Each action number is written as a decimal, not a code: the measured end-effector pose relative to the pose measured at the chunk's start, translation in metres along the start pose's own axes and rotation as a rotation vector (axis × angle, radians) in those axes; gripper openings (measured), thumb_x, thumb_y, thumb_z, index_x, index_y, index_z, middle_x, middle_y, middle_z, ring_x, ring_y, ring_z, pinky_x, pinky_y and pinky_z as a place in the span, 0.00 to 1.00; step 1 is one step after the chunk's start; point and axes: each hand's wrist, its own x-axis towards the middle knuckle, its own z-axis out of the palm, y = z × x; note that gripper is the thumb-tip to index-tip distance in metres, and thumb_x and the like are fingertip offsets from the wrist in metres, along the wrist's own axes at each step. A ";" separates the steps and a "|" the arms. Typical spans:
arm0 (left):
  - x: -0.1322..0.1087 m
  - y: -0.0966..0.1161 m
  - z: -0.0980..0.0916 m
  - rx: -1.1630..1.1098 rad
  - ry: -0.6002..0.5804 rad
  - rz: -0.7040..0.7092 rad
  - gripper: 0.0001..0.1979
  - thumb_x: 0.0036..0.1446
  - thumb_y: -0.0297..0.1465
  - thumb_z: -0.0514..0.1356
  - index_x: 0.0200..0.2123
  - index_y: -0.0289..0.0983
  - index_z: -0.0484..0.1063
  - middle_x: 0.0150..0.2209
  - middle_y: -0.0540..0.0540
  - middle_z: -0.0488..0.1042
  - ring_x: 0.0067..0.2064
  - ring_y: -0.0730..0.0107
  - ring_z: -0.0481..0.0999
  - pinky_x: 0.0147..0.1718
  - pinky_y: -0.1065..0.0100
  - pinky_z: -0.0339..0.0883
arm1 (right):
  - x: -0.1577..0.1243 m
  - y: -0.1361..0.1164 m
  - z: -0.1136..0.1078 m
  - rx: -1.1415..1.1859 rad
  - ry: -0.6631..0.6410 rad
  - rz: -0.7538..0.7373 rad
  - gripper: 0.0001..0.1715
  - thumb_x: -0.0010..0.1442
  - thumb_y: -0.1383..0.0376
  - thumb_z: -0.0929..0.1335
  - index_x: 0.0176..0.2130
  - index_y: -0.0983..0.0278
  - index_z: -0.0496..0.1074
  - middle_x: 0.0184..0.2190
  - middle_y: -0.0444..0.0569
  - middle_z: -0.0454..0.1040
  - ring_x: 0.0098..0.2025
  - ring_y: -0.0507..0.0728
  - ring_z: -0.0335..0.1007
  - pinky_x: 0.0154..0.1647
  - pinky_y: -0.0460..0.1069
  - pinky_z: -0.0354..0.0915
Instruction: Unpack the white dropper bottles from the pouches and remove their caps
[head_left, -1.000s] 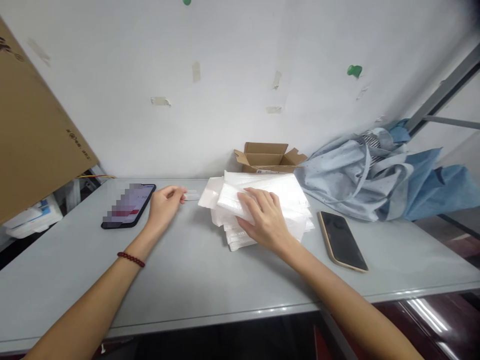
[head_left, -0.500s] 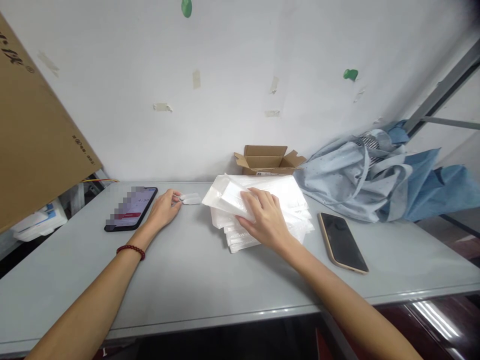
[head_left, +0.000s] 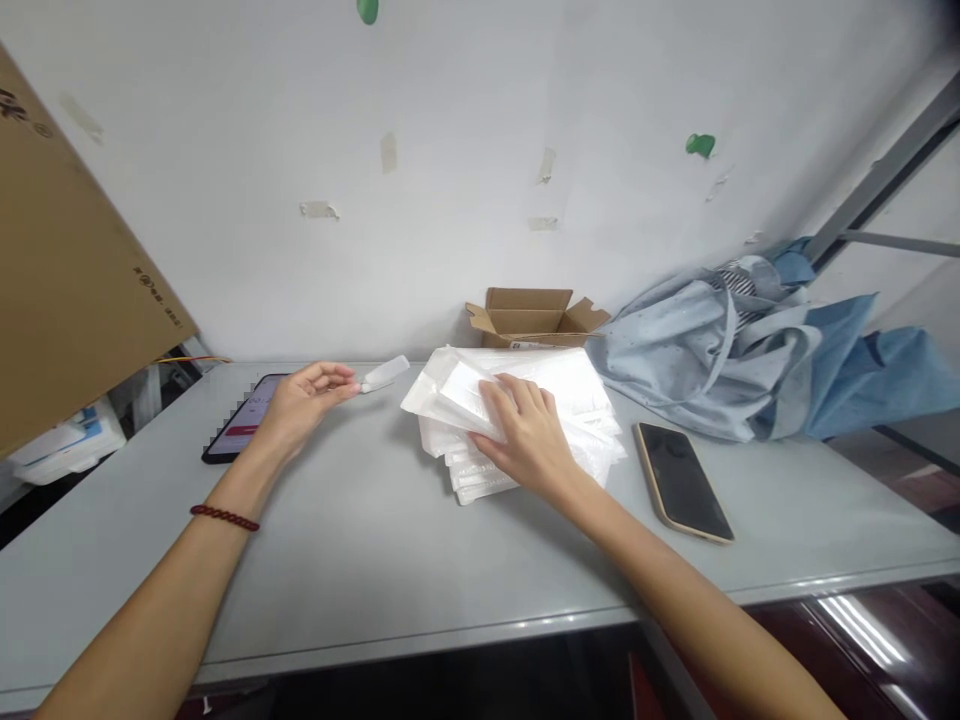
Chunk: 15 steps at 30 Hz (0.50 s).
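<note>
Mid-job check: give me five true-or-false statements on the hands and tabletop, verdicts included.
1. The left hand pinches a small translucent item. True.
2. The right hand is on the blue cloth. False: it is on the white packets.
3. A dark red bracelet is on the left wrist. True.
4. The small cardboard box is closed. False: its top is open.
5. The tan-edged phone lies right of the white packets. True.
</note>
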 end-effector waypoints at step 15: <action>-0.050 0.026 0.049 0.220 -0.309 0.365 0.05 0.50 0.31 0.61 0.27 0.43 0.79 0.30 0.48 0.76 0.34 0.64 0.73 0.36 0.65 0.65 | -0.004 -0.004 0.005 0.078 -0.049 -0.226 0.28 0.59 0.58 0.68 0.55 0.68 0.61 0.53 0.61 0.65 0.52 0.65 0.59 0.48 0.57 0.59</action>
